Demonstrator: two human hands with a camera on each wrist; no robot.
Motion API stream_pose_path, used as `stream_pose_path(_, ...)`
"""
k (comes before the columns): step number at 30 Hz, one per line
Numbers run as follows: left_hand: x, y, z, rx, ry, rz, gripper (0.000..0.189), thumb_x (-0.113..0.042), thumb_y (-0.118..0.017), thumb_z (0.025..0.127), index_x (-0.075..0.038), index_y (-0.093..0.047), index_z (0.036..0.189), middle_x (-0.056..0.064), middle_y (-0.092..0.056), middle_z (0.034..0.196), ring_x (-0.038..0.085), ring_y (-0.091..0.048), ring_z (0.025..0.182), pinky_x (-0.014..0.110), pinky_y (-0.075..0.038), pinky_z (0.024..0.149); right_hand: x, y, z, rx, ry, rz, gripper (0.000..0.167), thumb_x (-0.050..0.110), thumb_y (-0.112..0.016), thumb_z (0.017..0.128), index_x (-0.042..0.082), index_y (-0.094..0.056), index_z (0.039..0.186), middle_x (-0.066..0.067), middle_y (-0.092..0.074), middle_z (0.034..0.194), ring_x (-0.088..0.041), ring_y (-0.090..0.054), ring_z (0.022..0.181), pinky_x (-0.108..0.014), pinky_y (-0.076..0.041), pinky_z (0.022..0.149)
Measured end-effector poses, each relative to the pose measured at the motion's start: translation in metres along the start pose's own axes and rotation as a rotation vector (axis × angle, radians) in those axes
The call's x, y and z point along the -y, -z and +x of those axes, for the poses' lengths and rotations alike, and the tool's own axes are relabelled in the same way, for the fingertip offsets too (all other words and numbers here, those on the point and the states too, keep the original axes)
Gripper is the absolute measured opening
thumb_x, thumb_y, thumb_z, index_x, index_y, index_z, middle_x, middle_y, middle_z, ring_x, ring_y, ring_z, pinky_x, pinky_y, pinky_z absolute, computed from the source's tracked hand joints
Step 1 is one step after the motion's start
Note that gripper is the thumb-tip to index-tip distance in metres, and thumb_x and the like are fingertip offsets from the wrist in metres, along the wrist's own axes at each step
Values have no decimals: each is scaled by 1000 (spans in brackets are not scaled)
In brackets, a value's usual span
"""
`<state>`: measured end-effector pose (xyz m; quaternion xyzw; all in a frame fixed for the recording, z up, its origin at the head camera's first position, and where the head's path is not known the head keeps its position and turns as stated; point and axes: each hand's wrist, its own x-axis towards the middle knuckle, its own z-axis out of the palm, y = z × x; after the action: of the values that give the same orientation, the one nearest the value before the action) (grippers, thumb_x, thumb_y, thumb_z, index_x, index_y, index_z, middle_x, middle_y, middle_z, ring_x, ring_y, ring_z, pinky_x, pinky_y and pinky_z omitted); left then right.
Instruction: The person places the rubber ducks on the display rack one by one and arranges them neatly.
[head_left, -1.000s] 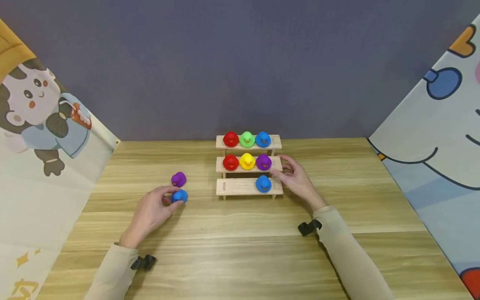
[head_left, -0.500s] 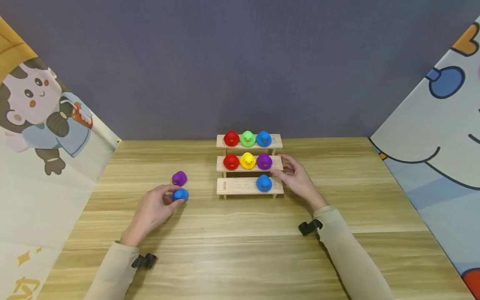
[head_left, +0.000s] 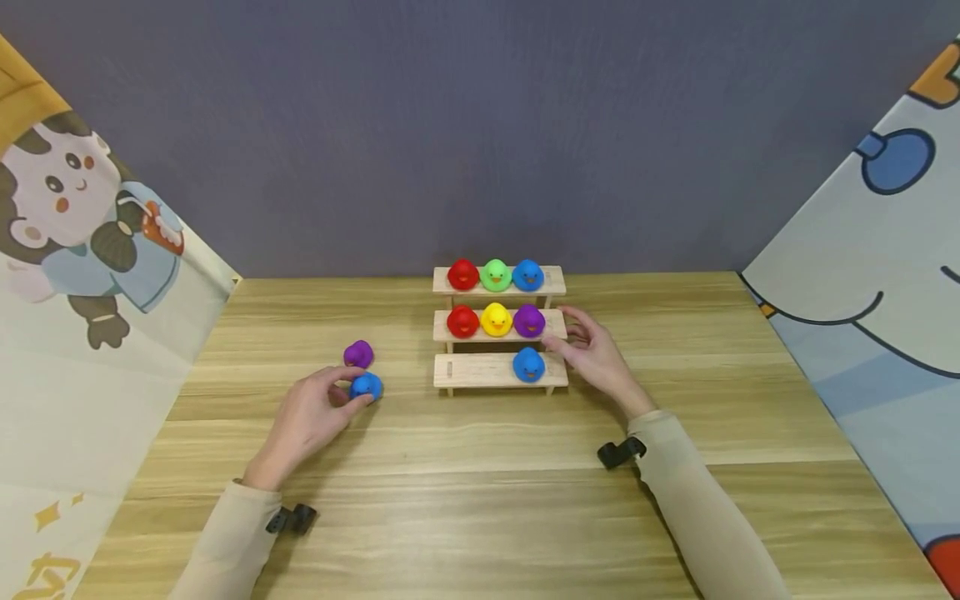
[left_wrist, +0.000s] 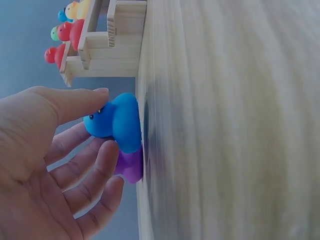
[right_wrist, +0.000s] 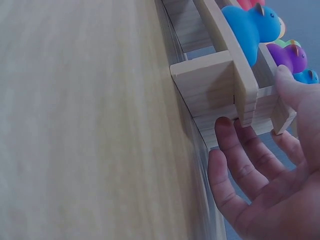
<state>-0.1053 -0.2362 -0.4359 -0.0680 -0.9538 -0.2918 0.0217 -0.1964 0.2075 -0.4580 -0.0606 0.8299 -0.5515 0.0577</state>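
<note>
My left hand (head_left: 315, 415) pinches a blue rubber duck (head_left: 367, 387) by its head between thumb and fingers, at or just above the tabletop. A purple rubber duck (head_left: 358, 354) lies right behind it. With thumb and fingers, my right hand (head_left: 596, 360) holds the right end of the middle tier of a three-tier wooden stand (head_left: 476, 371). On the bottom tier sits a blue duck (head_left: 528, 365) at the right. The middle tier bears red (head_left: 462, 322), yellow (head_left: 496, 320) and purple (head_left: 529, 321) ducks. Red (head_left: 463, 275), green (head_left: 496, 275) and blue (head_left: 528, 275) ducks occupy the top tier.
The wood-grain table (head_left: 450, 500) ends at a dark grey panel (head_left: 480, 142) behind the stand. Printed side panels with cartoon figures (head_left: 105, 225) border it left and right. A small black camera (head_left: 621, 452) is strapped to each wrist.
My left hand has shifted slightly to the right, and the blue duck in its fingers has moved with it. The right hand keeps its place on the stand.
</note>
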Motion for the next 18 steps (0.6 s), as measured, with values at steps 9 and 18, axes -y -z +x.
stream_pose_path(9, -3, -3, 1, -9, -19, -22, 42, -27, -83, 94, -8, -74, 130, 11, -78, 118, 22, -74, 89, 40, -54, 78, 1, -1, 0, -1, 0, 4, 75, 32, -77, 100, 11, -41, 163, -28, -68, 137, -32, -75, 106, -35, -63, 80)
stream_pose_path(18, -7, -6, 4, -17, -40, -37, 42, -29, -84, 94, -11, -74, 130, 8, -79, 113, 20, -73, 88, 38, -53, 77, 2, -1, -1, -4, 2, 10, 76, 31, -77, 101, 10, -39, 164, -29, -66, 139, -34, -75, 108, -32, -63, 80)
